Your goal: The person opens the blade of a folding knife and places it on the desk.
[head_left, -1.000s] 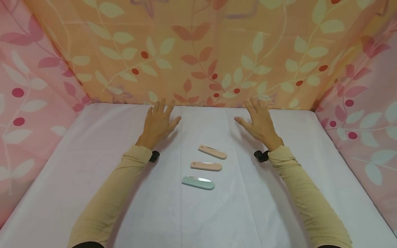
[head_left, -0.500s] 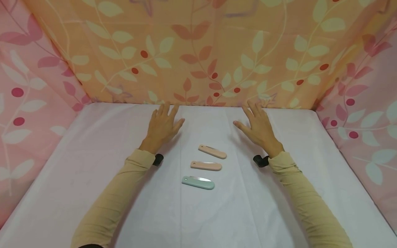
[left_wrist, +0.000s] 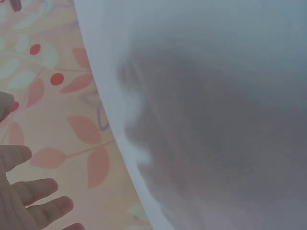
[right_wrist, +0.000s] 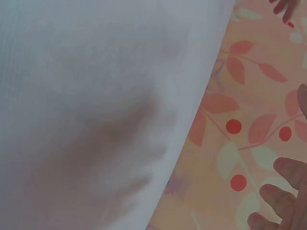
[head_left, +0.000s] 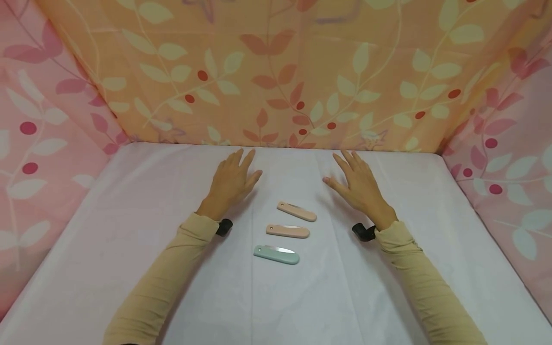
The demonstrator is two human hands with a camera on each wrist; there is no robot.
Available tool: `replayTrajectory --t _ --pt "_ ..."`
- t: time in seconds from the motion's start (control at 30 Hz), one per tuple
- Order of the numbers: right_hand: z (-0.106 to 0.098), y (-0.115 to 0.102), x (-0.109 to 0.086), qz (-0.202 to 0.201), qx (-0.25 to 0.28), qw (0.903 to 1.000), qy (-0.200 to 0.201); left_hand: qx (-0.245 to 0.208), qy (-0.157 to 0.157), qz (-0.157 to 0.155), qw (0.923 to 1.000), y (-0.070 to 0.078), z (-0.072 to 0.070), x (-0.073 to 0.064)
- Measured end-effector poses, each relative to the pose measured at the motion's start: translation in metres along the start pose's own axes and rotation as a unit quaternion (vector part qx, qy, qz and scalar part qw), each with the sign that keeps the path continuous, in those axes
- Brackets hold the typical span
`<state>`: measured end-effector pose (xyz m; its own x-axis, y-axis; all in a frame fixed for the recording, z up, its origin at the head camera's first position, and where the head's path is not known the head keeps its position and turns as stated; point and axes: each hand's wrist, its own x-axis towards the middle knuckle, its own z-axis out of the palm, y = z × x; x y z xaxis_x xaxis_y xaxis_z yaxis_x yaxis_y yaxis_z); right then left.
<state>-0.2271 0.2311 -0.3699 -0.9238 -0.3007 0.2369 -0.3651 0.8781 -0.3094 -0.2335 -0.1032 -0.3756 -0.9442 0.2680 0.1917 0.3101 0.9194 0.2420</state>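
Three folding knives lie in a loose column on the white cloth, between the two forearms in the head view. The farthest is a peach folding knife (head_left: 296, 211), the middle one another peach folding knife (head_left: 287, 231), the nearest a mint green folding knife (head_left: 276, 255). Each has its blade folded along the handle. My left hand (head_left: 229, 181) hovers beyond them on the left, fingers spread, holding nothing. On the right, my right hand (head_left: 359, 184) is spread the same way, also holding nothing. Both hands cast shadows on the cloth in the wrist views.
A white cloth (head_left: 129, 230) covers the table. An orange leaf-patterned curtain (head_left: 276, 72) rises at its back edge, with a pink curtain (head_left: 39, 120) on the left and another pink curtain (head_left: 513, 158) on the right. Each wrist wears a small black camera (head_left: 363, 232).
Both hands have drawn back a little toward the body, and my left hand has also shifted right. The knives have stayed in place.
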Motion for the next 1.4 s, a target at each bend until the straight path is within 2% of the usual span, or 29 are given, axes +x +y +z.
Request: replayTrajectory --t 0.23,0.57,0.77,1.17,1.4 --pt "-0.002 -0.006 -0.007 -0.001 0.003 1.0 -0.005 -0.019 0.002 0.013 0.9997 0.007 0.003 -0.007" --pt "-0.003 -0.019 -0.02 -0.013 -0.001 0.9995 -0.03 0.005 0.005 0.035 0.9994 0.015 0.008 -0.017" --pt "-0.002 -0.025 -0.025 -0.011 0.002 0.9987 -0.049 0.001 0.002 0.039 0.9993 0.02 0.008 -0.024" --pt "0.005 -0.03 -0.037 -0.03 0.021 0.9968 -0.072 -0.037 -0.04 0.032 0.998 0.029 0.011 -0.032" --pt "0.012 -0.03 -0.04 -0.044 0.027 0.9964 -0.068 -0.063 -0.051 0.046 0.9956 0.033 0.013 -0.035"
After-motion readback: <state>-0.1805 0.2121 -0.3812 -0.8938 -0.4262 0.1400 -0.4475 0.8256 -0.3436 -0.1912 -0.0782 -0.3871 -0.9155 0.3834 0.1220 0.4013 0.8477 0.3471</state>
